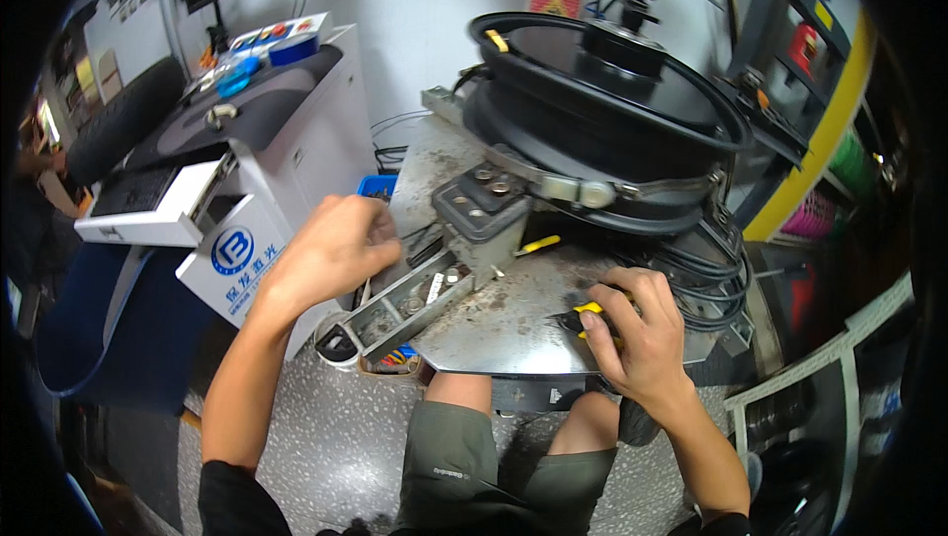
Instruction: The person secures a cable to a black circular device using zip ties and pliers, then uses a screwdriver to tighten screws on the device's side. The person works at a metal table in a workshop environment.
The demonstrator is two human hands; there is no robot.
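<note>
My left hand is above the left end of a narrow metal tray holding small parts. Its fingers curl toward the thumb; whatever is between them, if anything, is hidden. Low over the right front of the metal worktop, my right hand closes around a yellow-and-black hand tool that looks like pliers, its dark end pointing left. Behind both hands a large black wheel rim sits tilted, with a strap around its lower part.
A dark-topped block stands beside the tray, with a yellow stick-like item near it. Coiled black cables lie at the right. To the left stands a white cabinet with a pulled-out keyboard drawer. A yellow post rises at right.
</note>
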